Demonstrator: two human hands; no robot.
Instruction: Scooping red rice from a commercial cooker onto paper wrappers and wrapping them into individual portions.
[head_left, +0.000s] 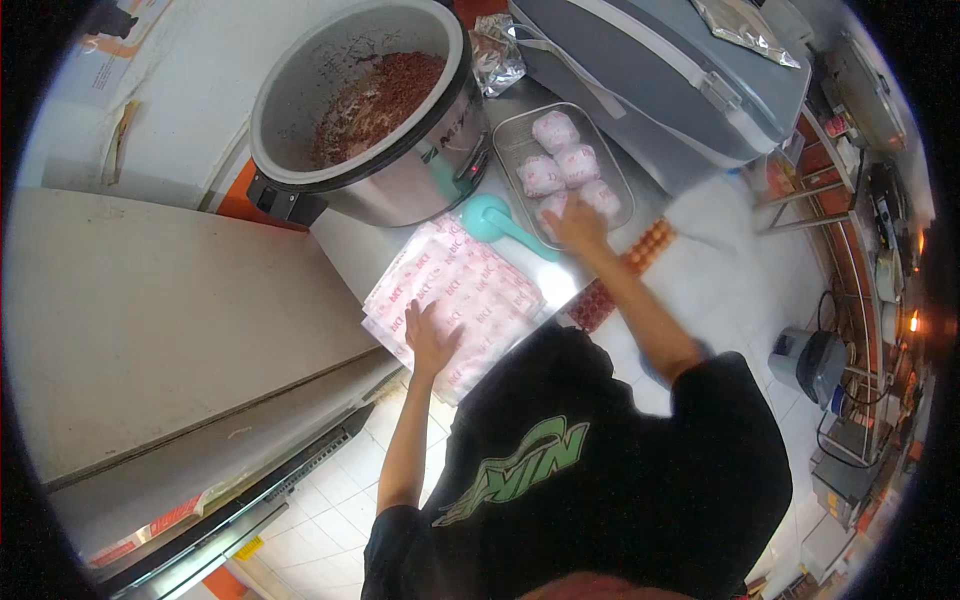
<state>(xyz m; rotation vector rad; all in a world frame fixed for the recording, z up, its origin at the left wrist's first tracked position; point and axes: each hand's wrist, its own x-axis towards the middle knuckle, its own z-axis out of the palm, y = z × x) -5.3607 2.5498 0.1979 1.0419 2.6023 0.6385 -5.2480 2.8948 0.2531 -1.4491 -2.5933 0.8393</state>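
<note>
My left hand (433, 339) rests with spread fingers on a stack of printed wrapping paper (480, 300). My right hand (582, 227) reaches over the near end of a metal tray (627, 187), its fingers at a round paper-wrapped bundle (553, 208); whether they grip it I cannot tell. Several like bundles (555, 132) sit together in the tray. A turquoise rice scoop (489, 219) lies between the paper and the tray, its handle towards my right hand. Behind the paper stands a large rice cooker (397, 191), uncovered, with reddish-brown rice (382, 97) inside.
A big grey lidded container (637, 82) stands beyond the tray, with a foil packet (744, 30) on top. Crumpled silver packaging (496, 64) lies beside the cooker. At left is a broad pale surface (180, 322). Egg trays (649, 246) show past the table's right edge, and metal shelving (817, 217) farther right.
</note>
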